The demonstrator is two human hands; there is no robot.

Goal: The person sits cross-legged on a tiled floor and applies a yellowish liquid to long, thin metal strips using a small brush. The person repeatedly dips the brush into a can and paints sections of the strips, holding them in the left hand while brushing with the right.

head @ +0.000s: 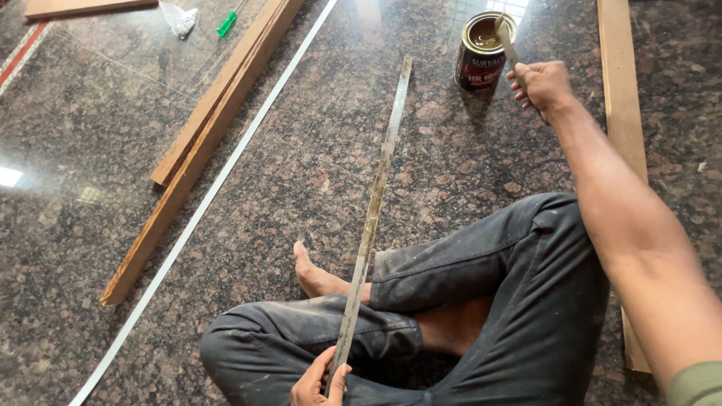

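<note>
I sit cross-legged on a polished granite floor. My left hand (320, 382) grips the near end of a long thin strip (376, 203) that runs away from me across my legs, its far end resting on the floor. My right hand (543, 84) is stretched out to the upper right and holds a flat stick (505, 39) whose tip dips into an open round can (483, 51) filled with brownish liquid. The can stands upright on the floor just left of that hand.
Two long wooden battens (203, 135) lie diagonally at the left, with a thin white strip (218, 188) beside them. Another wooden plank (623, 90) runs along the right, under my arm. A crumpled plastic bag (180, 18) and a green tool (226, 23) lie at the top left.
</note>
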